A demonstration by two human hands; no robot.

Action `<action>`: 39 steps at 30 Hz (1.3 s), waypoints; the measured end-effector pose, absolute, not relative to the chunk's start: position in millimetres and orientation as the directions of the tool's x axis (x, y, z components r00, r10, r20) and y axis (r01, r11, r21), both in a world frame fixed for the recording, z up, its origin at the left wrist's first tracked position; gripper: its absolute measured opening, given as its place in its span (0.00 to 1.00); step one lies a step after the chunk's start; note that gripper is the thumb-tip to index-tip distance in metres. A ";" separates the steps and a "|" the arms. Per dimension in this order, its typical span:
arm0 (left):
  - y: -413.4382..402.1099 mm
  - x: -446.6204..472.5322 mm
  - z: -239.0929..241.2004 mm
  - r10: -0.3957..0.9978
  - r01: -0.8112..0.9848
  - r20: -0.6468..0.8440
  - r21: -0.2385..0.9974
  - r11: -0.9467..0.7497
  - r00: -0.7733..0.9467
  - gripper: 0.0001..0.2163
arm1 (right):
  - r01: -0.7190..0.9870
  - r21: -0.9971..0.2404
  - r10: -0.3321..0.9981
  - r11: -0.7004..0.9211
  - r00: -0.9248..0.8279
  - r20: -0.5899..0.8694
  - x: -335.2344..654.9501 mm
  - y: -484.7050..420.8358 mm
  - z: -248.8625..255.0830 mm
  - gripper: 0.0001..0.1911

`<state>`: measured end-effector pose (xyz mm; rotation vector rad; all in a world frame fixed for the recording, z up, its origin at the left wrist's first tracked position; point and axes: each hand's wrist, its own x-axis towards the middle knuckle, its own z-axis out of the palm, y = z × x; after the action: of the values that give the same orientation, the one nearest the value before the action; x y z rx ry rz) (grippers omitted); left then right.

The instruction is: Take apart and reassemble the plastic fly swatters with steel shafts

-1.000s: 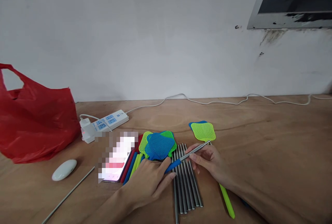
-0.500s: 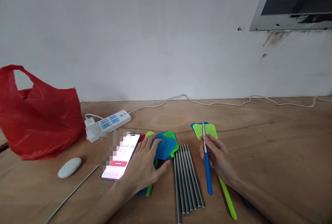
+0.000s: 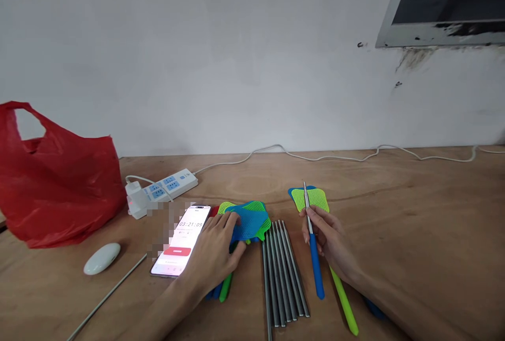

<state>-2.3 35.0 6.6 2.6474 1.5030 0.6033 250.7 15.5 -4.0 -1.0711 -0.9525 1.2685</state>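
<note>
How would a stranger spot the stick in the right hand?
On the wooden table, find the row of bare metal rods. Just right of them, the right hand grips the stick. Its blue handle sets it apart from those all-metal rods and the lime-green handle beside it.

Left grip (image 3: 218,241) palm-down, right grip (image 3: 326,231) pinching

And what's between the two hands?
In the head view, a row of metal rods lies there, with blue and green mesh heads by the left hand.
</note>
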 end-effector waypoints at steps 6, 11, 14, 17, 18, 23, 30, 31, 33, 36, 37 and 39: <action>33.1 -2.7 14.7 0.769 0.795 0.543 0.274 -0.541 0.336 0.06 | -0.252 -0.968 0.995 -0.015 0.095 -0.040 251.0 15.6 -3.7 0.23; 29.7 -2.9 20.2 0.862 0.610 0.467 0.629 -0.482 0.200 0.09 | -0.247 -0.969 0.995 -0.019 0.088 -0.042 250.8 16.1 -2.6 0.23; 28.0 -1.3 22.9 0.899 0.470 0.403 0.768 -0.434 0.171 0.11 | -0.251 -0.968 0.996 -0.016 0.079 -0.037 251.5 16.7 -3.0 0.22; 28.2 -0.1 21.5 0.923 0.401 0.356 0.832 -0.383 0.143 0.12 | -0.256 -0.967 0.997 -0.017 0.073 -0.036 252.3 17.0 -4.5 0.21; 28.9 0.0 19.9 0.931 0.385 0.335 0.847 -0.365 0.147 0.12 | -0.256 -0.966 0.997 -0.020 0.070 -0.039 252.5 17.0 -5.2 0.21; 35.2 0.6 12.1 0.948 0.282 0.261 0.910 -0.305 0.181 0.10 | -0.251 -0.967 0.998 -0.036 0.050 -0.050 253.5 16.6 -7.0 0.20; 40.3 4.4 11.1 0.973 0.010 0.140 0.989 -0.145 0.184 0.13 | -0.245 -0.969 0.997 -0.024 -0.076 -0.006 254.4 21.7 -14.9 0.21; 41.0 4.3 9.9 0.979 -0.010 0.126 0.992 -0.126 0.162 0.15 | -0.238 -0.971 0.995 -0.019 -0.101 0.005 254.5 22.6 -16.9 0.21; 41.9 3.8 7.1 0.988 -0.053 0.106 0.994 -0.100 0.115 0.16 | -0.209 -0.978 0.989 -0.022 -0.150 0.010 254.6 23.4 -19.3 0.22; 41.6 4.1 5.3 0.993 -0.147 0.086 0.986 -0.075 0.075 0.20 | -0.124 -0.991 0.961 -0.052 -0.275 -0.016 253.9 20.9 -15.7 0.21; 40.9 4.5 6.0 0.995 -0.171 0.082 0.983 -0.071 0.061 0.23 | -0.092 -0.993 0.944 -0.068 -0.329 -0.034 253.4 19.2 -12.7 0.21; 39.2 5.9 8.5 0.997 -0.190 0.074 0.979 -0.068 0.027 0.30 | -0.042 -0.994 0.902 -0.105 -0.425 -0.077 251.8 15.4 -5.9 0.21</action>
<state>5.9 39.2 8.5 1.1338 1.0087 1.3198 251.8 15.4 -5.9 -0.9905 -1.4261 1.6280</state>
